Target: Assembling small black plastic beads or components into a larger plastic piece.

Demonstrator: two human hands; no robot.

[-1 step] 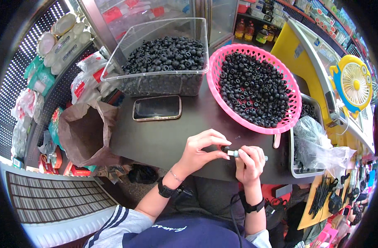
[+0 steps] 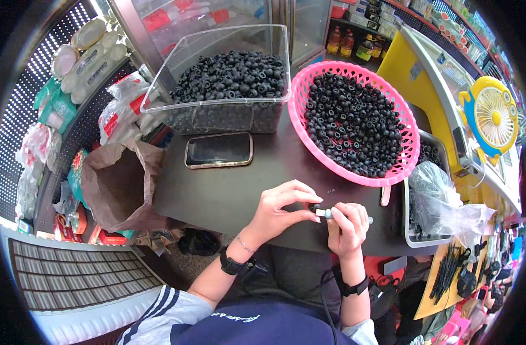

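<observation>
Above the near edge of the dark table, my left hand (image 2: 279,210) pinches a small round black hollow piece (image 2: 313,207) between thumb and fingers. Close beside it on the right, my right hand (image 2: 349,227) is closed around a slim pale green tool (image 2: 329,213) with a flat whitish tip. That tip meets or nearly meets the black piece; contact is hard to tell. Beyond my hands, a pink perforated basket (image 2: 411,141) holds many similar black hollow pieces. A clear plastic bin (image 2: 217,102) at the far left of the table is heaped with more of them.
A phone (image 2: 219,150) lies in front of the bin. An open brown bag (image 2: 104,198) stands at the left edge. To the right are a grey tray (image 2: 409,215) with a clear plastic bag (image 2: 441,198) and a yellow-blue fan (image 2: 496,118). A flat stick (image 2: 385,196) lies below the basket.
</observation>
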